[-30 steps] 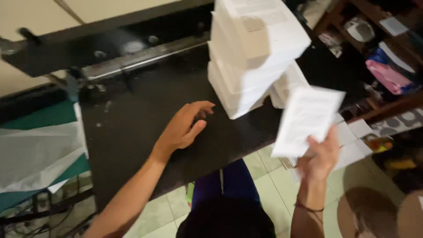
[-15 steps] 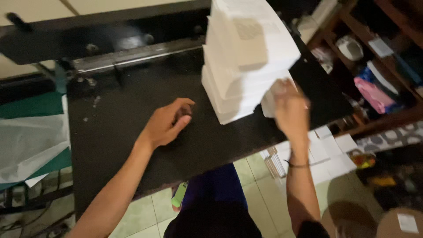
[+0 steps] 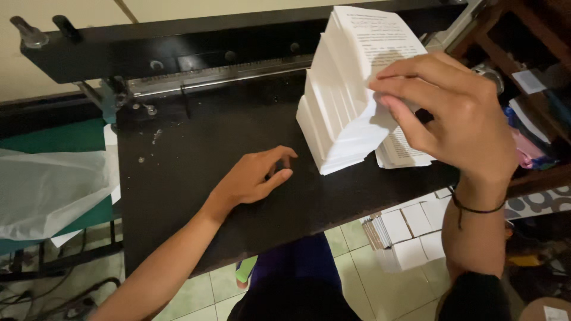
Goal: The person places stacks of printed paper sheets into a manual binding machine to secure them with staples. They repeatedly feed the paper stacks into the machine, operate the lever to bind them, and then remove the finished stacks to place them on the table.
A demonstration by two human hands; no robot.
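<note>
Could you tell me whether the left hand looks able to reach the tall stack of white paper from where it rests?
Probably yes: the left hand lies flat on the black table, with only bare surface between it and the paper stack.

Your flat black table point(image 3: 196, 178) is the bed of a paper cutter, with a black clamp bar and a metal ruled strip point(image 3: 220, 74) along its far edge. A tall, leaning stack of white printed sheets point(image 3: 339, 119) stands on its right half, with a lower pile of printed sheets point(image 3: 404, 151) touching it on the right. Your left hand point(image 3: 256, 175) rests flat on the bare middle, near the stack's foot. Small pale specks point(image 3: 156, 137) dot the far left. On the pale green tiled floor point(image 3: 380, 291) below, bundles of small white booklets point(image 3: 410, 232) lie by the table's right edge.
</note>
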